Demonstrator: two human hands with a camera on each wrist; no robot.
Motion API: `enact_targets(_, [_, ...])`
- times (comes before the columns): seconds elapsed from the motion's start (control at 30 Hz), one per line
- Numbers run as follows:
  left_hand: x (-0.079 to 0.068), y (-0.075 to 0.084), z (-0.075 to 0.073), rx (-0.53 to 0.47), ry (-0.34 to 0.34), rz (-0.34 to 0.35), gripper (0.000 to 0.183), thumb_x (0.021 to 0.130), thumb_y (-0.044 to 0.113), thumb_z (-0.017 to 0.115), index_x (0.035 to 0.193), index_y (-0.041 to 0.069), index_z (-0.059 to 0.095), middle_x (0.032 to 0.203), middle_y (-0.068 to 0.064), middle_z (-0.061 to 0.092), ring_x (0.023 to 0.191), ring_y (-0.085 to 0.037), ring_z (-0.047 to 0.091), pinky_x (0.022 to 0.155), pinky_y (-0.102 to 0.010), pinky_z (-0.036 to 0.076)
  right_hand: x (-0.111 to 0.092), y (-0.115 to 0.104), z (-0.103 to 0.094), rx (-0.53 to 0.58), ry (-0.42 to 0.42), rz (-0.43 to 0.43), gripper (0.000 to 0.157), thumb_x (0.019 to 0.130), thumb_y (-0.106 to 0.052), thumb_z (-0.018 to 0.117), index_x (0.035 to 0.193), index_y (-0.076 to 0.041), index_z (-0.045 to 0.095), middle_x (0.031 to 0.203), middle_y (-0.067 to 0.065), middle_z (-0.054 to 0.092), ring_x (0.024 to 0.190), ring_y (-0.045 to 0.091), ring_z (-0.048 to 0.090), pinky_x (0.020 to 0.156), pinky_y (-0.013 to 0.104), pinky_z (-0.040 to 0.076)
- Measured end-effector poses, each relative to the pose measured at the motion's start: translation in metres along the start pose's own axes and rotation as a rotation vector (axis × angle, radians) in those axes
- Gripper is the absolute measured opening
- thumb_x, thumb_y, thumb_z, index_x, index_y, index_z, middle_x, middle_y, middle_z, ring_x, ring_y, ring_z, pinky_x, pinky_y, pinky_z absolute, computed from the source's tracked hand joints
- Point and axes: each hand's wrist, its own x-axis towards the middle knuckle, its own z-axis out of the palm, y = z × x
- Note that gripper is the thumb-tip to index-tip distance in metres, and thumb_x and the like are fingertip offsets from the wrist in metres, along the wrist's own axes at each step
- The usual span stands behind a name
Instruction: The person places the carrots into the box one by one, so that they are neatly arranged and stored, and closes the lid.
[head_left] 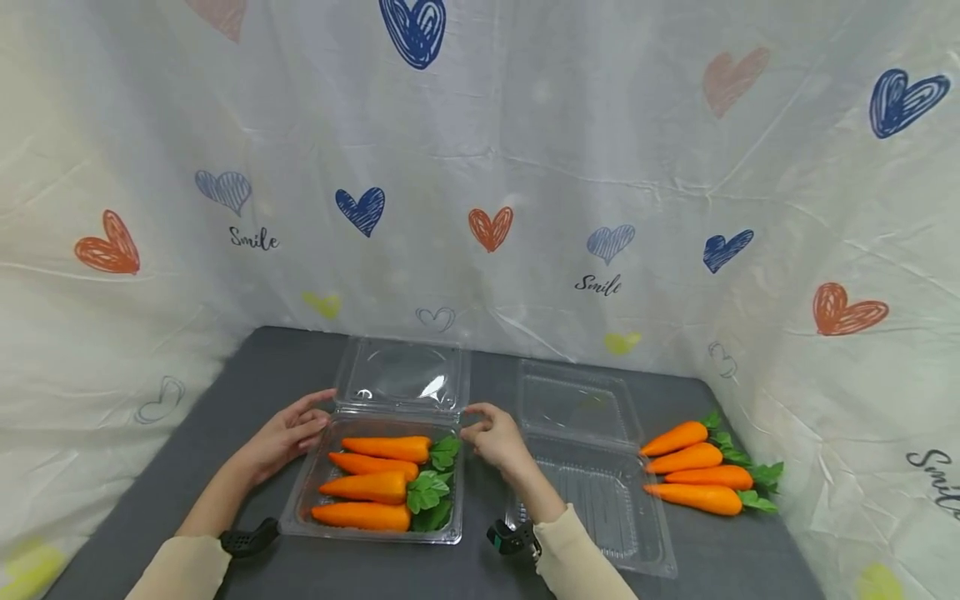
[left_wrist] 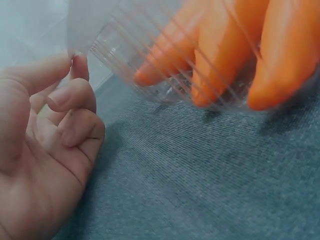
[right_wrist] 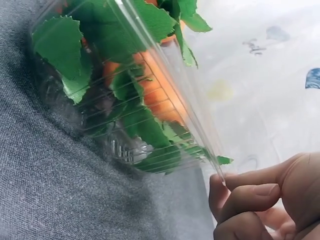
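A clear plastic clamshell container (head_left: 300, 527) lies unfolded on the grey table, its lid (head_left: 397, 375) tipped back toward the curtain. Several orange carrots (head_left: 367, 487) with green leaves (head_left: 427, 490) lie side by side in its base, tips to the left. At the back left corner, near the hinge, my left hand (head_left: 281, 437) pinches the rim between thumb and forefinger. Opposite it, my right hand (head_left: 495, 437) pinches the back right corner. Close up, the right wrist view has the thumb and forefinger on the rim (right_wrist: 212, 155), beside the leaves (right_wrist: 145, 125).
To the right stands a second clear clamshell container (head_left: 663, 554), unfolded, with nothing in it. Beyond it, several more carrots (head_left: 693, 497) lie in a row on the grey table (head_left: 495, 575), leaves to the right. A white curtain (head_left: 540, 167) printed with hearts surrounds the table.
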Motion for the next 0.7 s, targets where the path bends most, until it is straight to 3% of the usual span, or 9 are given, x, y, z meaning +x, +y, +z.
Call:
enact_targets(0.27, [-0.0011, -0.0053, 0.0025, -0.057, 0.026, 0.032, 0.039, 0.114, 0.014, 0.052, 0.149, 0.029, 0.046, 0.103, 0.009, 0.063, 0.066, -0.01, 0.038, 0.066, -0.023, 0.041, 0.0019, 0.0022, -0.0009, 0.042, 0.011, -0.005, 0.032, 0.099, -0.001, 0.072, 0.13, -0.006, 0.066, 0.093, 0.01, 0.078, 0.072, 0.017, 0.062, 0.062, 0.028, 0.045])
enact_targets(0.53, [-0.0033, -0.0099, 0.006, -0.129, 0.028, 0.12, 0.03, 0.114, 0.008, 0.047, 0.137, 0.028, 0.053, 0.102, 0.008, 0.065, 0.065, -0.018, 0.031, 0.064, -0.036, 0.028, 0.0032, 0.0023, -0.0017, 0.077, -0.007, -0.021, 0.025, 0.101, -0.001, 0.07, 0.124, -0.007, 0.067, 0.092, 0.009, 0.078, 0.06, 0.011, 0.046, 0.057, 0.026, 0.038])
enact_targets(0.7, [-0.0051, -0.0109, 0.0091, -0.143, 0.047, 0.14, 0.025, 0.114, 0.007, 0.047, 0.128, 0.026, 0.054, 0.096, 0.008, 0.061, 0.065, -0.02, 0.028, 0.065, -0.037, 0.028, 0.0034, 0.0018, -0.0022, 0.07, -0.019, -0.047, 0.019, 0.1, 0.001, 0.07, 0.116, -0.005, 0.064, 0.089, 0.006, 0.075, 0.065, 0.012, 0.052, 0.058, 0.026, 0.041])
